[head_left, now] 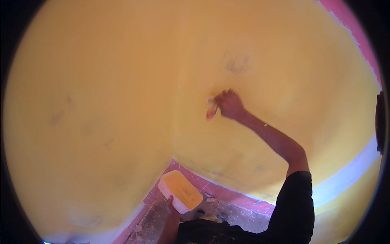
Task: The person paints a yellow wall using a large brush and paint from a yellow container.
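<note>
Across nearly the whole view, the yellow wall point(101, 101) wraps around a corner seam that runs down to the floor. I take that corner as my landmark. Below it, a pink skirting band point(227, 193) borders a rough grey floor point(235, 213) littered with small bits of debris. Right of the corner, at about its mid-height, my right hand point(230, 103) is clenched around a paintbrush point(212, 109), its head pressed to the wall beneath a faint grey smudge point(237, 63) that shows through the yellow. At the foot of the corner, my left hand point(170, 202) grips the near end of a white rectangular tray point(180, 191) filled with yellow paint, held roughly level above the floor.

To do this well, I judge the strokes should be even and overlapping, working up toward the smudge so it gets covered, with the brush not overloaded to avoid drips. I would keep the tray level and close under the work.
</note>
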`<state>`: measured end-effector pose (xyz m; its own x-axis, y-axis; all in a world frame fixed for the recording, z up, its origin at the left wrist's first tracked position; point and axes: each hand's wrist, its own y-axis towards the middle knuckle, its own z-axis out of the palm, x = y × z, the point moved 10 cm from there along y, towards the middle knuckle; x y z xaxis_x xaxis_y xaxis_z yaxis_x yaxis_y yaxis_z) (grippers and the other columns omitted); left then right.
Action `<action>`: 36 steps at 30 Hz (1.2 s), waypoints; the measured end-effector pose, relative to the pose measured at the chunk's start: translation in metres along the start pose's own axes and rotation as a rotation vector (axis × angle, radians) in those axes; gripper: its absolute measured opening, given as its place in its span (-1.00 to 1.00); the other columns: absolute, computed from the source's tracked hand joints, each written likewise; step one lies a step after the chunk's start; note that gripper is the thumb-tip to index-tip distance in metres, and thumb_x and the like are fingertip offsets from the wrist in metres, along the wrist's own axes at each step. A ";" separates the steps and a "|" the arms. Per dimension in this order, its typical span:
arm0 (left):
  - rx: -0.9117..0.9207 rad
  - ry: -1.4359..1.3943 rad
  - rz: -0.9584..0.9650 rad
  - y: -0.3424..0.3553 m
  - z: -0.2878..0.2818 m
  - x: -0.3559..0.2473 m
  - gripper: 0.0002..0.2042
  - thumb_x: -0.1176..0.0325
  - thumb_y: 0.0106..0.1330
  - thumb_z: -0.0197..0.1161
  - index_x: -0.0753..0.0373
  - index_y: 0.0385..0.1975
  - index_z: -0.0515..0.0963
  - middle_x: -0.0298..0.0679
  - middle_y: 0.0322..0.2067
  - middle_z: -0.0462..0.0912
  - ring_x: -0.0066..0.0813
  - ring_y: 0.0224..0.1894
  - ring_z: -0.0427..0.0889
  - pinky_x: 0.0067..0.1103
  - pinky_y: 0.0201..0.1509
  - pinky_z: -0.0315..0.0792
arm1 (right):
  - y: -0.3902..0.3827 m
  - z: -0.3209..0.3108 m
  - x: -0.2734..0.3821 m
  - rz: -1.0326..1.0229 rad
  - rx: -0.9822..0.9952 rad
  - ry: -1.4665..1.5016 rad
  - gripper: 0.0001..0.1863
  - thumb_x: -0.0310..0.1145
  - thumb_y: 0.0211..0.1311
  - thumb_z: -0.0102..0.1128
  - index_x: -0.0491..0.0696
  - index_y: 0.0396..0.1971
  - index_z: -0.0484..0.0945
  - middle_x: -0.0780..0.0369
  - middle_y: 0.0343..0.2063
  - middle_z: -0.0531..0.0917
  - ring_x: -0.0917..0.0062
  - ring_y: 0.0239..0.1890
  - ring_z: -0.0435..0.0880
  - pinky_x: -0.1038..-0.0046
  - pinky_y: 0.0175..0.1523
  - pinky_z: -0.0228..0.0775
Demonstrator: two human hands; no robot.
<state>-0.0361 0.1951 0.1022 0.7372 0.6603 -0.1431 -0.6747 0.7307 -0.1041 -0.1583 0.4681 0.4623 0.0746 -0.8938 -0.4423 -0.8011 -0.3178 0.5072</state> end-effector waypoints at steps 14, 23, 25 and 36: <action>0.028 0.050 0.001 -0.004 0.016 -0.005 -0.29 0.06 0.07 0.23 0.21 0.19 0.13 -0.16 0.08 0.35 -0.13 0.11 0.35 -0.21 0.16 0.27 | 0.047 -0.159 -0.086 0.020 -0.338 -0.440 -0.72 -0.43 -0.20 0.19 0.09 -0.35 0.56 0.32 -0.52 0.51 0.44 -0.44 0.49 0.37 -0.35 0.24; 0.075 0.068 -0.005 -0.003 0.020 -0.007 -0.30 0.07 0.08 0.21 0.21 0.20 0.12 -0.16 0.08 0.36 -0.13 0.12 0.35 -0.22 0.16 0.27 | -0.038 -0.014 0.032 -0.017 0.052 -0.022 -0.74 -0.51 -0.28 0.12 0.02 -0.44 0.55 0.32 -0.50 0.52 0.43 -0.36 0.48 0.39 -0.24 0.24; 0.042 0.034 -0.013 -0.003 0.001 -0.007 -0.31 0.06 0.09 0.19 0.22 0.19 0.13 -0.16 0.08 0.36 -0.14 0.12 0.35 -0.24 0.16 0.27 | -0.002 -0.060 0.012 0.063 -0.004 -0.084 -0.75 -0.51 -0.29 0.11 0.03 -0.46 0.54 0.31 -0.52 0.52 0.44 -0.37 0.47 0.39 -0.27 0.22; 0.031 0.034 -0.010 -0.001 -0.013 -0.003 -0.33 0.04 0.10 0.18 0.25 0.17 0.16 -0.17 0.07 0.38 -0.18 0.10 0.37 -0.29 0.17 0.26 | 0.065 -0.191 -0.037 0.091 -0.239 -0.462 -0.68 -0.47 -0.26 0.20 0.03 -0.34 0.56 0.31 -0.56 0.48 0.42 -0.46 0.45 0.39 -0.33 0.22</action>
<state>-0.0376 0.1901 0.0900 0.7416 0.6474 -0.1759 -0.6658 0.7424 -0.0749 -0.1002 0.4205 0.6529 -0.3015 -0.7056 -0.6413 -0.6306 -0.3569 0.6892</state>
